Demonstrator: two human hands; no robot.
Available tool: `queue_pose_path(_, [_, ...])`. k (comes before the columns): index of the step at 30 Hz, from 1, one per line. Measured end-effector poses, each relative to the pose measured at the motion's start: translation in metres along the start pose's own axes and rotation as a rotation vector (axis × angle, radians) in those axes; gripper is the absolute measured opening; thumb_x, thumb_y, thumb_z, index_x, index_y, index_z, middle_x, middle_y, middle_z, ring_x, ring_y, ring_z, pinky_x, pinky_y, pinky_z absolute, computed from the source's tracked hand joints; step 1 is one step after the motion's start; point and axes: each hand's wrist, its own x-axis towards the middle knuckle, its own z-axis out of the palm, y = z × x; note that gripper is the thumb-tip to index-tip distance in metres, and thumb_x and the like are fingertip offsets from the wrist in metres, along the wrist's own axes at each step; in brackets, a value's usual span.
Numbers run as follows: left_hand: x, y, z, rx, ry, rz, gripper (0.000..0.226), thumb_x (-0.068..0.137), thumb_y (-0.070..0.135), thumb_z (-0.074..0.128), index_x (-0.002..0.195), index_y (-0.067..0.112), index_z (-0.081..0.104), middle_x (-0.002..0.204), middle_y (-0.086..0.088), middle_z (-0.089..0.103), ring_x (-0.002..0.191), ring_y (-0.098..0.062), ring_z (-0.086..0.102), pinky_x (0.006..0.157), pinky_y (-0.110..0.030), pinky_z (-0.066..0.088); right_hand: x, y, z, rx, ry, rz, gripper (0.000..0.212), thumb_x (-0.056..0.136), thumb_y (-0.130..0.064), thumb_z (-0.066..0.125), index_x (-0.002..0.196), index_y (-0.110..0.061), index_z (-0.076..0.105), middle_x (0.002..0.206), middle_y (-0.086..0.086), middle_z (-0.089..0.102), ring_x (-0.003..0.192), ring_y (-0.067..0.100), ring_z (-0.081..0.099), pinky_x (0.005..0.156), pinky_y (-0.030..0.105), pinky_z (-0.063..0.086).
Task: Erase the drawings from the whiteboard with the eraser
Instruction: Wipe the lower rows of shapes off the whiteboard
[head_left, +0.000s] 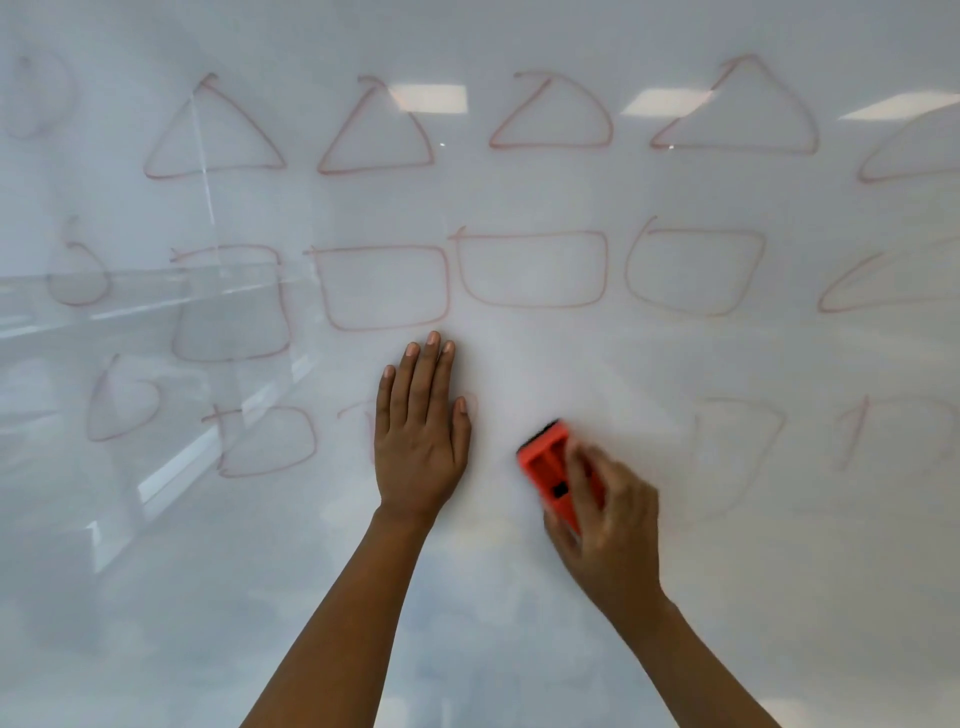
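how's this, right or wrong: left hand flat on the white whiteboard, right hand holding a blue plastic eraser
Wrong on colour: in the head view the plastic eraser is orange-red, not blue. The left hand lies flat on the white whiteboard and the right hand holds the eraser.

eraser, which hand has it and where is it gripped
The right hand grips the orange eraser round its lower end; its upper end sticks out free. The left hand holds nothing, flat on the whiteboard.

Orange eraser (548, 467), blurred and tilted, lies against the whiteboard (519, 649) low of centre; faint red drawings (530, 304), triangles and squares, in rows above and beside it
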Motion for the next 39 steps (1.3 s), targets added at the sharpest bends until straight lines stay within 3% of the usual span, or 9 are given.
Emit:
queue_pose_path(4, [0.001,0.001,-0.001,0.003,-0.004,-0.007,0.048,0.097,0.02,0.037,0.143,0.005,0.038,0.149,-0.008,0.036,0.14,-0.023,0.031,0.119,-0.039,0.019,-0.024,0.033,-0.009,0.02,-0.092,-0.188,0.048,0.092,-0.035,0.05,0.132,-0.009,0.045,0.128,0.011,0.047,0.097,0.029,0.053,0.072,0.042,0.051])
queue_pose_path(7, [0.001,0.002,-0.001,0.008,-0.009,-0.016,0.048,0.097,0.02,0.037,0.143,0.006,0.036,0.149,-0.008,0.036,0.14,-0.023,0.03,0.12,-0.038,0.018,0.003,0.06,-0.015,0.033,0.017,0.118,0.054,0.089,-0.035,0.056,0.132,-0.005,0.046,0.112,0.027,0.058,0.089,0.039,0.057,0.072,0.044,0.051])
queue_pose_path(10, [0.001,0.002,-0.002,0.017,-0.007,-0.018,0.049,0.097,0.02,0.037,0.143,0.006,0.036,0.149,-0.008,0.036,0.14,-0.023,0.03,0.12,-0.037,0.017,0.045,0.059,-0.015,0.01,0.222,0.49,0.06,0.092,-0.035,0.06,0.141,-0.005,0.041,0.12,0.028,0.051,0.102,0.034,0.045,0.083,0.046,0.046])
queue_pose_path(12, [0.002,0.003,-0.002,0.015,-0.005,-0.02,0.048,0.097,0.019,0.038,0.143,0.005,0.037,0.149,-0.008,0.036,0.14,-0.024,0.031,0.12,-0.037,0.017,0.061,0.046,-0.011,0.023,0.26,0.546,0.063,0.092,-0.035,0.061,0.144,-0.008,0.037,0.124,0.026,0.049,0.104,0.034,0.044,0.085,0.046,0.045])
queue_pose_path(21, [0.004,0.004,-0.004,0.035,-0.014,-0.022,0.048,0.095,0.019,0.04,0.14,0.001,0.043,0.147,-0.011,0.039,0.139,-0.025,0.032,0.119,-0.038,0.018,-0.006,0.03,-0.011,0.02,-0.062,-0.169,0.053,0.091,-0.036,0.054,0.137,-0.011,0.044,0.122,0.011,0.047,0.089,0.029,0.052,0.071,0.04,0.049])
queue_pose_path(27, [0.004,0.005,-0.004,0.038,-0.009,-0.019,0.049,0.094,0.02,0.039,0.14,0.003,0.04,0.147,-0.009,0.037,0.138,-0.025,0.032,0.12,-0.036,0.015,0.052,0.058,-0.017,0.043,0.202,0.482,0.06,0.091,-0.032,0.062,0.139,-0.001,0.043,0.118,0.029,0.052,0.101,0.035,0.045,0.082,0.047,0.046])
queue_pose_path(30, [0.004,0.004,-0.004,0.038,-0.009,-0.023,0.049,0.094,0.019,0.039,0.14,0.002,0.043,0.147,-0.009,0.037,0.138,-0.025,0.032,0.119,-0.036,0.017,0.077,0.036,-0.011,0.043,0.267,0.619,0.063,0.093,-0.036,0.059,0.143,-0.004,0.037,0.125,0.027,0.048,0.104,0.034,0.044,0.085,0.048,0.046])
queue_pose_path(33, [0.004,0.004,-0.004,0.032,-0.014,-0.021,0.049,0.094,0.019,0.039,0.14,0.003,0.042,0.147,-0.01,0.04,0.138,-0.025,0.032,0.119,-0.037,0.018,0.074,0.01,-0.002,0.04,0.228,0.521,0.063,0.092,-0.037,0.058,0.142,-0.004,0.04,0.126,0.022,0.045,0.104,0.034,0.045,0.088,0.044,0.041])
queue_pose_path(39, [0.004,0.002,-0.007,-0.012,-0.068,-0.016,0.05,0.095,0.019,0.038,0.142,0.005,0.038,0.149,-0.009,0.036,0.14,-0.024,0.03,0.119,-0.037,0.017,0.015,-0.012,0.003,0.043,-0.029,-0.007,0.062,0.088,-0.035,0.06,0.14,-0.009,0.039,0.124,0.013,0.044,0.091,0.033,0.058,0.072,0.041,0.049])
